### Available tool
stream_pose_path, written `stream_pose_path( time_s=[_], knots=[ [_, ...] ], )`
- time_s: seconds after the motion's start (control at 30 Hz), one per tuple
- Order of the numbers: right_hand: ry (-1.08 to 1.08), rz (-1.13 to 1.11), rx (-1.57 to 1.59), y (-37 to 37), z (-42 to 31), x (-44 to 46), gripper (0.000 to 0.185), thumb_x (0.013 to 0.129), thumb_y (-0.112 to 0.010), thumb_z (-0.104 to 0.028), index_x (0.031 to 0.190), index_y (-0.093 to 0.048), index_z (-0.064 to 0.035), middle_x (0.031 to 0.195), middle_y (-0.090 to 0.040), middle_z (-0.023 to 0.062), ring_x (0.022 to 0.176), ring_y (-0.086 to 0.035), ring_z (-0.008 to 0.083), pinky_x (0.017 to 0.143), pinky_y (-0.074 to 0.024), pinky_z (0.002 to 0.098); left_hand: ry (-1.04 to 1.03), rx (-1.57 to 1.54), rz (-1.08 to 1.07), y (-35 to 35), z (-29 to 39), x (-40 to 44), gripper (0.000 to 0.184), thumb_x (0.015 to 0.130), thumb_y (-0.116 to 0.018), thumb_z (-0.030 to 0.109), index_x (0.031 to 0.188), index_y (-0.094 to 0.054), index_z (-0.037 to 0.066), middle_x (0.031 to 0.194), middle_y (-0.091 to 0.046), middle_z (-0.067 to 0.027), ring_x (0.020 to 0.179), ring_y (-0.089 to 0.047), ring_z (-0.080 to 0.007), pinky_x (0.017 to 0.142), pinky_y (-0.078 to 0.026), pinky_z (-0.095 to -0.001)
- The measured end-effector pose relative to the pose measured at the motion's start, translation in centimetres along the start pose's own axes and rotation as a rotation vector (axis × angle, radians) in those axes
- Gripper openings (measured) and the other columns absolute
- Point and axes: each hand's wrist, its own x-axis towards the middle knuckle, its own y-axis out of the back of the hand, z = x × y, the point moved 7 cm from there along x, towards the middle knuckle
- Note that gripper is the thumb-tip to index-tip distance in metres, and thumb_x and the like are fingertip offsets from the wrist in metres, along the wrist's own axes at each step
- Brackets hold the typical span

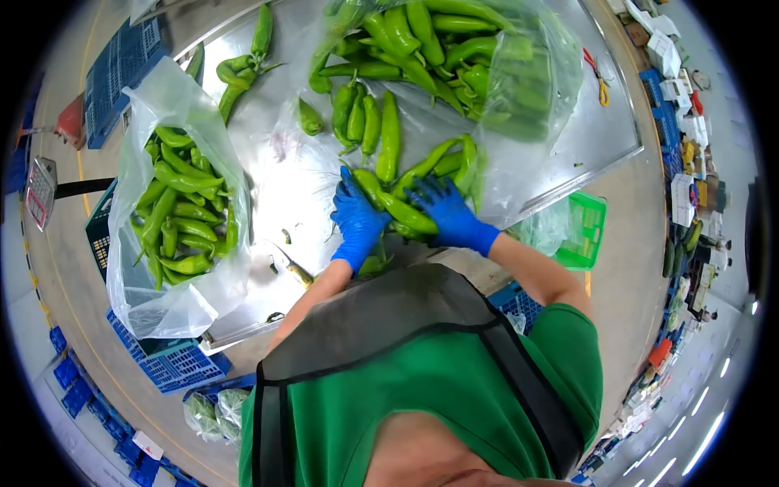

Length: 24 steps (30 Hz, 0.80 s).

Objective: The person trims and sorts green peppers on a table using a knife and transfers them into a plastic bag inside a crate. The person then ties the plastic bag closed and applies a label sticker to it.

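My left hand, in a blue glove, is at the left side of a small heap of long green peppers, its fingers stretched out and pointing away from me. From the right, my right hand, gloved in blue too, lies over the same heap with its fingers spread and touching the peppers. Its thumb is hard to make out. Just beyond the hands, several green peppers lie side by side. A large clear plastic bag with many green peppers spills onto the metal table.
At left, an open clear bag of green peppers sits in a crate. A scale display stands beyond it. Red-and-yellow-handled scissors lie at the right. A green basket and blue crates flank the table. Pepper scraps lie nearby.
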Motion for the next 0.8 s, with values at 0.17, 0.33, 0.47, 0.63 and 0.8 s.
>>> stream_pose_path(
  time_s=[0.17,0.33,0.47,0.63,0.8],
  knots=[
    [-0.111,0.416,0.62,-1.1,4.9,-1.8,0.072,0.063,-0.073,-0.026,0.124,-0.044,-0.0039,0.128,-0.041,0.0176,0.121,-0.037,0.0307,0.103,-0.0269,0.0404,-0.021,-0.315,0.041,2.0,-2.2,-0.5,0.123,0.047,-0.082,0.016,0.141,-0.003,0.008,0.128,-0.029,-0.0284,0.111,-0.04,-0.0419,0.093,-0.037,-0.0446],
    [-0.669,0.793,1.245,-2.9,15.8,-7.0,0.068,0.062,-0.073,-0.01,0.121,-0.043,0.0032,0.116,-0.051,0.0148,0.103,-0.052,0.0226,0.088,-0.0421,0.0309,-0.09,-0.637,0.111,2.3,-9.1,-1.1,0.119,0.048,-0.078,0.005,0.141,-0.005,0.008,0.128,-0.029,-0.0215,0.111,-0.042,-0.0342,0.092,-0.041,-0.0385],
    [-0.743,0.622,1.451,-7.7,15.5,-7.2,0.069,0.063,-0.076,-0.01,0.121,-0.041,0.0031,0.111,-0.054,0.0125,0.097,-0.054,0.0208,0.084,-0.0445,0.0304,-0.173,-0.935,0.046,9.5,-4.2,-2.4,0.111,0.053,-0.074,-0.004,0.141,-0.007,0.012,0.125,-0.036,-0.0157,0.113,-0.046,-0.0255,0.092,-0.043,-0.0356],
    [-0.642,0.782,1.382,-8.0,9.8,-6.4,0.085,0.062,-0.08,-0.011,0.13,-0.03,-0.0018,0.117,-0.049,0.0108,0.107,-0.049,0.0198,0.092,-0.041,0.0331,-0.391,-0.889,-0.239,2.4,4.8,1.0,0.12,0.056,-0.083,0.02,0.141,0.0,0.005,0.14,-0.02,-0.0183,0.127,-0.026,-0.0262,0.104,-0.024,-0.0321],
    [-0.545,0.817,1.58,-8.9,4.0,-5.2,0.114,0.053,-0.083,-0.011,0.139,-0.009,-0.0063,0.134,-0.031,0.0129,0.12,-0.037,0.024,0.098,-0.0368,0.0366,-0.37,-0.391,-0.647,-3.8,6.3,2.3,0.111,0.056,-0.083,0.033,0.137,-0.016,-0.005,0.134,-0.034,-0.0215,0.124,-0.035,-0.0266,0.103,-0.03,-0.034]
  ],
)
